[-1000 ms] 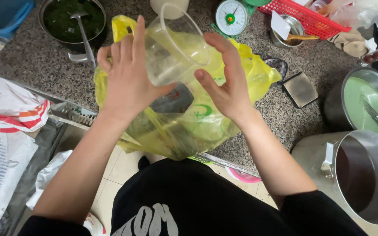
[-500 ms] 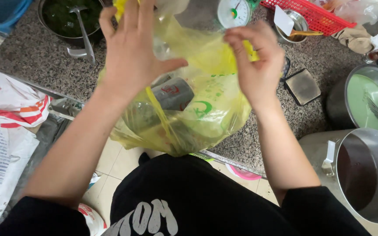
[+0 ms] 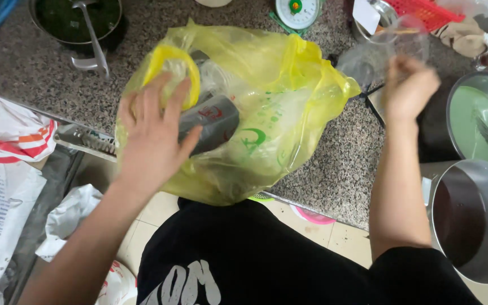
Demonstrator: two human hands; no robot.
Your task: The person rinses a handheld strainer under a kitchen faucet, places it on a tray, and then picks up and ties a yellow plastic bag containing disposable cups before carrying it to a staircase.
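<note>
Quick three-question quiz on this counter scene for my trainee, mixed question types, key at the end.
1. True or false: the left hand rests on the yellow plastic bag.
2. What does the right hand hold up? A) a ladle B) a clear plastic cup C) a red basket
3. Fill in: the pot at the top left holds a dark ____ liquid.

Key:
1. True. The left hand is spread on the bag's left side, at its yellow handle loop.
2. B. The clear plastic cup is blurred, raised above the granite counter.
3. Green.
</note>
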